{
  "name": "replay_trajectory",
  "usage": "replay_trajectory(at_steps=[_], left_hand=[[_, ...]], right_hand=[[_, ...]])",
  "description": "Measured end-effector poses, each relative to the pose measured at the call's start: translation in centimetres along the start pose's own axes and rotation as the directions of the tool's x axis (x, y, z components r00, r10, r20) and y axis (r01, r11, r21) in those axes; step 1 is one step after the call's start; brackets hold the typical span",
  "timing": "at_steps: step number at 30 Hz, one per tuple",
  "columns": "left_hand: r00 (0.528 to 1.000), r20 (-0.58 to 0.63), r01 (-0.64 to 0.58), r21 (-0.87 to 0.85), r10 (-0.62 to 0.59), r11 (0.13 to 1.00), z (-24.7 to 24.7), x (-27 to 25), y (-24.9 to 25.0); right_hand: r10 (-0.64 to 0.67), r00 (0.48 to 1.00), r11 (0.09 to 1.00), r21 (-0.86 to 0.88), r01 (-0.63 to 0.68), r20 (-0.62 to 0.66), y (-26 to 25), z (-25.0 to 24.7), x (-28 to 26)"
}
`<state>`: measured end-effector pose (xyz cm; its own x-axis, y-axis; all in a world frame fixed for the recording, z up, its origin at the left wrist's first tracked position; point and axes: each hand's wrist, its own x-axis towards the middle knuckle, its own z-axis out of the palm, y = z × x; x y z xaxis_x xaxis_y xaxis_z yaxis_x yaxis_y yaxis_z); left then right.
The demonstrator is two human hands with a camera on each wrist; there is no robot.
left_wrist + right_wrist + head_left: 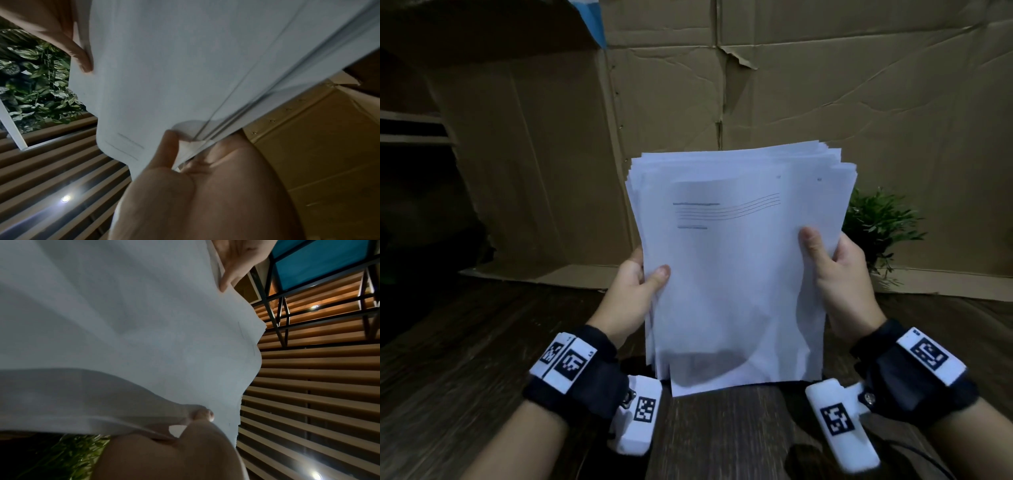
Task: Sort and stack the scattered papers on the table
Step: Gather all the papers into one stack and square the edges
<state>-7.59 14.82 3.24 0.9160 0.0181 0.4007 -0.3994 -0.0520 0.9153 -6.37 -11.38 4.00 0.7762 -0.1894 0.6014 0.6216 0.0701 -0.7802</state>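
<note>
A thick stack of white papers [736,260] stands upright above the dark wooden table [482,342], its lower edge near the tabletop. The front sheet bears a few printed lines near its top. The sheets' top edges are fanned and uneven. My left hand [640,284] grips the stack's left edge, thumb on the front. My right hand [835,270] grips the right edge the same way. In the left wrist view the papers [174,65] fill the upper frame, pinched by my left hand [185,162]. The right wrist view shows the papers [123,321] held by my right hand [185,431].
A creased cardboard wall [825,85] stands behind the table, with a second cardboard panel [534,154] leaning at the left. A small green plant [876,226] sits at the back right, just behind my right hand. Dark shelving is at the far left.
</note>
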Motion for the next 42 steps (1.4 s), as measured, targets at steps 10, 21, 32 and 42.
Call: replay_trajectory(at_steps=[10, 21, 32, 42], left_hand=[[0.998, -0.046, -0.043, -0.044, 0.041, 0.998, 1.8, -0.3, 0.6], [0.970, -0.195, -0.142, 0.022, 0.144, 0.990, 2.3, 0.0, 2.2], [0.953, -0.252, -0.185, -0.056, 0.166, 0.981, 2.9, 0.6, 5.3], [0.953, -0.210, -0.247, -0.130, 0.217, 0.960, 3.8, 0.7, 6.6]], right_hand=[[0.097, 0.995, 0.992, 0.088, -0.094, -0.025, 1.8, 0.4, -0.4], [0.115, 0.992, 0.992, 0.050, -0.112, -0.058, -0.8, -0.4, 0.4], [-0.031, 0.999, 1.000, 0.002, 0.031, -0.026, -4.1, 0.1, 0.0], [0.001, 0.998, 0.994, 0.109, -0.008, 0.065, -4.9, -0.7, 0.7]])
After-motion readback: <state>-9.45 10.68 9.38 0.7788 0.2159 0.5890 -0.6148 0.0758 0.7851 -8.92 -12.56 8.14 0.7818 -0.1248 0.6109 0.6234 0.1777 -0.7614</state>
